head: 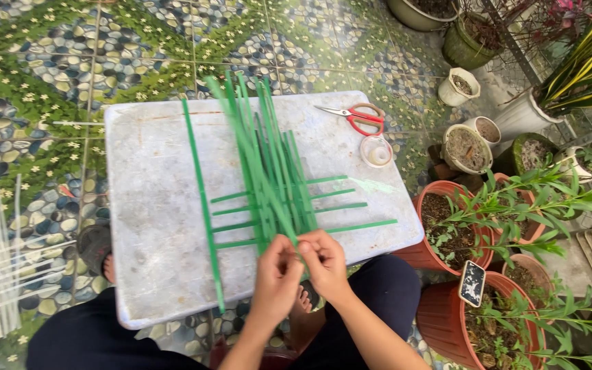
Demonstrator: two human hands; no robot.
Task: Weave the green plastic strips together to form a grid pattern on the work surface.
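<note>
Your left hand [277,277] and right hand [323,262] meet at the near edge of the white board [152,226], both pinching the near ends of the woven green strips [272,178]. Far right on the board lie red-handled scissors [358,117] and a tape roll [377,151].

I am working in a home garden patio, identified by the pebble-and-grass patterned floor tiles [70,62] beneath the white board [152,226] and by the terracotta pots [440,226] and ceramic planters [464,147] with green plants grouped to the right of that board.
</note>
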